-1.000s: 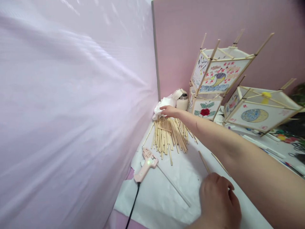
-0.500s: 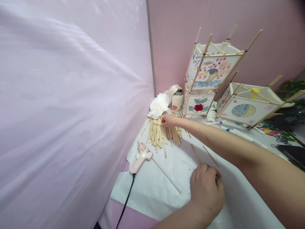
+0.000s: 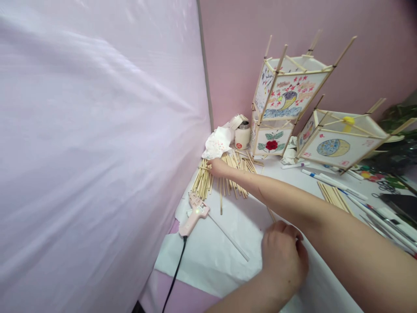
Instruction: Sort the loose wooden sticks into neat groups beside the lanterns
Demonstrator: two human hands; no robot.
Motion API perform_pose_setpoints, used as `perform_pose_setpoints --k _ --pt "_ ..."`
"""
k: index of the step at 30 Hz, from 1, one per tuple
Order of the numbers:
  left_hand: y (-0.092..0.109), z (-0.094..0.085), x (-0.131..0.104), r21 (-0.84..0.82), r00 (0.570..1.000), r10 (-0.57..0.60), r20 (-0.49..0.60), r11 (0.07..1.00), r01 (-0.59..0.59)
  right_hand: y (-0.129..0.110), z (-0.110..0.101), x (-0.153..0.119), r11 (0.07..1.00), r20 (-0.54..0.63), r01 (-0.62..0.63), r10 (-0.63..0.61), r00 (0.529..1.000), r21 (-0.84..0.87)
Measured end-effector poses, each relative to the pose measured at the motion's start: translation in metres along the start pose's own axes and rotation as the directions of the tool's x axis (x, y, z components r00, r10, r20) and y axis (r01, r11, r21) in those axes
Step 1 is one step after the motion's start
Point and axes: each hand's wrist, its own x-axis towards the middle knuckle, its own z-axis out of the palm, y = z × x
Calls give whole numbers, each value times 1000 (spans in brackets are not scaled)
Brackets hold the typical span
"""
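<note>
My right hand (image 3: 217, 167) reaches into a spread heap of thin wooden sticks (image 3: 239, 174) in the far corner. Its fingers are closed on a stick (image 3: 203, 168) that lies crosswise over a bunch at the left of the heap. Nearer to me, my left hand (image 3: 283, 256) is curled shut low over the white sheet. A wooden stick (image 3: 271, 214) pokes out beyond its knuckles, partly covered by my right forearm; the left fingertips are hidden. Left of that hand lies a pink hot glue gun (image 3: 198, 211) with a glue stick (image 3: 231, 241) in its back.
Stick-framed paper lanterns (image 3: 289, 93) stand at the back, with a lower lantern (image 3: 340, 143) to the right. Behind the heap are a crumpled tissue (image 3: 217, 143) and a jar (image 3: 242, 137). White pens (image 3: 339, 184) lie at right. The gun's black cord (image 3: 176, 274) runs forward.
My right hand has shifted left, and part of the stick heap has slid left with it, fanning out toward the curtain. The left hand stays nearly in place.
</note>
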Motion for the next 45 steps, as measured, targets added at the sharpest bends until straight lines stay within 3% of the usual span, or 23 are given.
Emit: perform_pose_setpoints --k 3,10,15,17,20,22,30,45 --pt "-1 1 -1 -19 1000 5 -1 1000 -5 9 -2 -3 999 9 26 -26 1000 -34" --pt "0 3 -1 -21 1000 -26 7 999 26 43 -19 -17 991 -107 38 -53 993 -131" --pt "0 4 -2 -5 1000 -16 -7 1000 16 52 -30 -38 978 -28 77 -84 996 -194" --pt "-1 4 -2 -4 1000 -15 -8 1000 15 52 -28 -50 964 36 180 -176 984 -196" --pt "-1 4 -2 -2 1000 -6 -16 1000 6 53 -20 -68 894 137 407 -386 912 -186" --pt "-1 4 -2 -1 1000 2 -21 1000 -2 55 -15 -78 864 163 464 -438 884 -196" --pt "-1 4 -2 23 1000 6 -25 1000 -5 59 -15 -101 892 167 374 -340 925 -254" --pt "-1 4 0 59 998 39 -42 998 -36 63 -18 -131 908 74 363 -356 932 -211"
